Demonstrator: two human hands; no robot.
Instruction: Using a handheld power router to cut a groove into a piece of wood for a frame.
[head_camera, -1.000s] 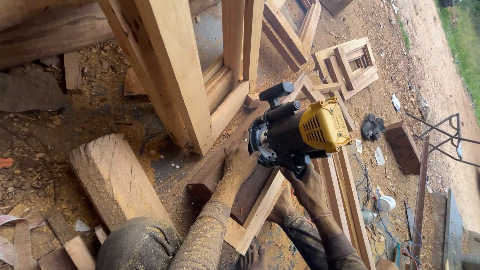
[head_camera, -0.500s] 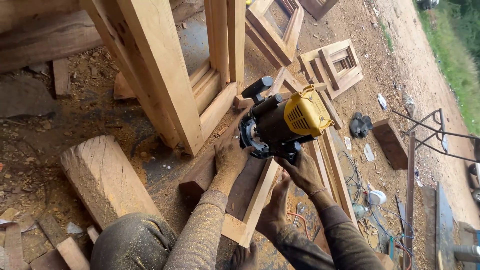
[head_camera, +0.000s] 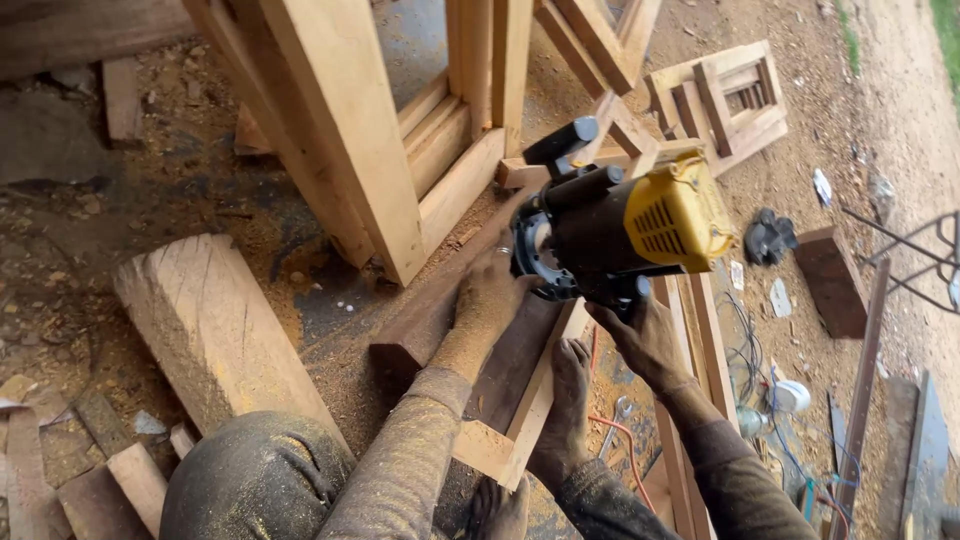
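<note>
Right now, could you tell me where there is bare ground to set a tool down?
One free patch: sawdust ground between the thick beam and the upright frame. It is crowded around both hands on the router, and cables and scraps litter the ground beyond it.

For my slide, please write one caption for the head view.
Both hands, left hand and right hand, steady a yellow-and-black router on a dark wooden board amid sawdust.

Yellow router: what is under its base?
The router sits on a dark plank, left hand beside it. The bit and the cut underneath are hidden.
</note>
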